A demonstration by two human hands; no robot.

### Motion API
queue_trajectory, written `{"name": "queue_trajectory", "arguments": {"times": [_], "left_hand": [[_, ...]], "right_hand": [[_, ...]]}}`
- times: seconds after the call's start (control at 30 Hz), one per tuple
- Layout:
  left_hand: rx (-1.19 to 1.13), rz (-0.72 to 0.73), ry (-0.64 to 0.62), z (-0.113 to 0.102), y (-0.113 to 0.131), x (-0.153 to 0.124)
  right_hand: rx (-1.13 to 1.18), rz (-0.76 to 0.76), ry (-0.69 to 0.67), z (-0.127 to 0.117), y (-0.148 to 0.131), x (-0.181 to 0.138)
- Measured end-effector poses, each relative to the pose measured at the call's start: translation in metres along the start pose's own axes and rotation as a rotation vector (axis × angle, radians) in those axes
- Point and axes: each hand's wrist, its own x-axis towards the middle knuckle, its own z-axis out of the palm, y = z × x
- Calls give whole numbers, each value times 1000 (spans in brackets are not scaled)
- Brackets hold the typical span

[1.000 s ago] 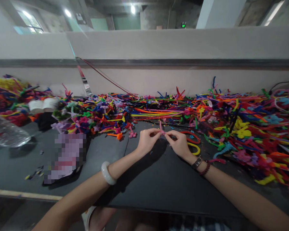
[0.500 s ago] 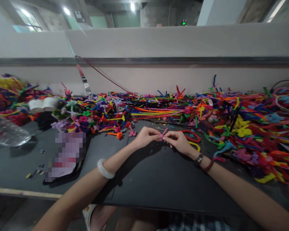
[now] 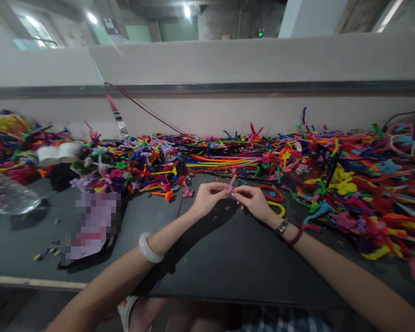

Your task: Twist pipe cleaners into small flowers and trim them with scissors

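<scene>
Both hands meet over the dark grey work table (image 3: 228, 263), just in front of a large heap of multicoloured chenille pipe cleaners (image 3: 352, 184). My left hand (image 3: 209, 198) and my right hand (image 3: 252, 202) pinch a small pink pipe cleaner piece (image 3: 231, 183) between their fingertips, and its lower part is hidden by my fingers. A red pipe cleaner loop (image 3: 271, 193) and a yellow one (image 3: 276, 208) lie just beyond my right hand. A pale bangle (image 3: 148, 247) circles my left wrist, and a watch (image 3: 281, 228) and bead bracelet (image 3: 295, 237) circle my right.
Finished pipe cleaner flowers (image 3: 114, 177) lie along the table's far side. White rolls (image 3: 58, 153), a clear plastic object (image 3: 7, 196) and a pixelated pink-and-purple patch (image 3: 93, 226) sit to the left. A low wall and a red cable (image 3: 145, 109) run behind.
The pink piece has twisted between my fingers, leaning right half a second ago and standing more upright now. Both hands stay together, and the view has shifted slightly.
</scene>
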Motion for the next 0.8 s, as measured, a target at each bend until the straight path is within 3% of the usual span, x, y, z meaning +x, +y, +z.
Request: {"name": "queue_trajectory", "arguments": {"times": [0.17, 0.37, 0.8], "left_hand": [[294, 212, 85, -2, 1, -2], [591, 437, 26, -1, 7, -8], [674, 409, 49, 1, -2, -4]], "right_hand": [[-180, -161, 135, 4, -3, -5], [-279, -253, 215, 5, -6, -7], [-399, -212, 202, 6, 1, -3]]}}
